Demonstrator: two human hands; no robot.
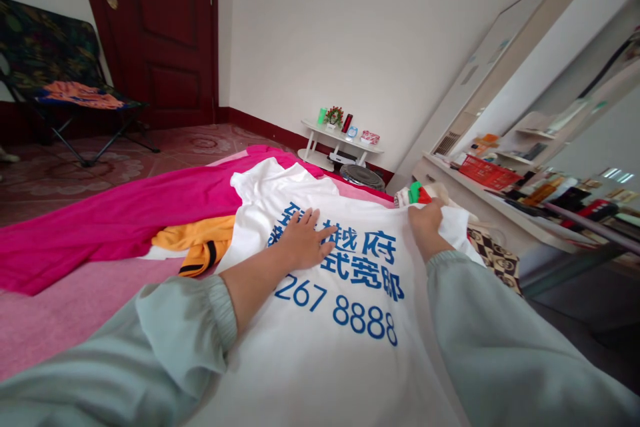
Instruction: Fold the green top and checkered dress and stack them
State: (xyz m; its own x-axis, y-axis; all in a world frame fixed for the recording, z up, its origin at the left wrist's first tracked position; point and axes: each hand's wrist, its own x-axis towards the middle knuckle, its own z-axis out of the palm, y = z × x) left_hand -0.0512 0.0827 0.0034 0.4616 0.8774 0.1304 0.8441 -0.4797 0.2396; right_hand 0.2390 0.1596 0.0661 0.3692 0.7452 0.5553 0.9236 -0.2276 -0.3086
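Note:
A white T-shirt [350,360] with blue printed characters and digits lies spread out in front of me, its collar end away from me. My left hand [305,240] rests flat on the print, fingers stretched and apart. At the shirt's right side, near the sleeve, my right hand [426,223] is closed on the white fabric; its fingertips are partly hidden. Left of the shirt lie a magenta garment [195,193] and a folded orange-yellow garment [200,240] with a black stripe. White cloth with green and red parts [416,193] lies just beyond my right hand.
Pink bedding [60,320] lies under the clothes. To the right, a dresser top [450,170] carries a red basket [487,171] and bottles. A small white table [320,127] stands by the far wall. A folding chair [50,47] stands near the door [165,33].

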